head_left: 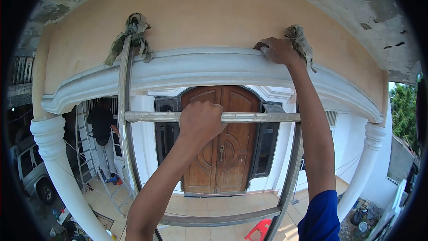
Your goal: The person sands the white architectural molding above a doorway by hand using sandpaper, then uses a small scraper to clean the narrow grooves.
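Ladder rung (261,117) sits tight inside the closed left hand (200,121). Far up, the right hand (277,50) curls over the white ledge (200,66), gripping it, beside a rag (299,39).

Below, centre: brown wooden double door (221,143), shut, with a dark glazed panel (166,129) on either side. White column (62,169) at left, its twin (363,165) at right. Near the left column, a person in a dark top (101,122), back turned, stands at a second ladder (87,151). Pale tiled floor (209,205); red plastic stool (261,228) on it. Grey vehicle (31,169) at far left. Green tree (403,107) at far right. Ceiling paint (356,0) is peeling.
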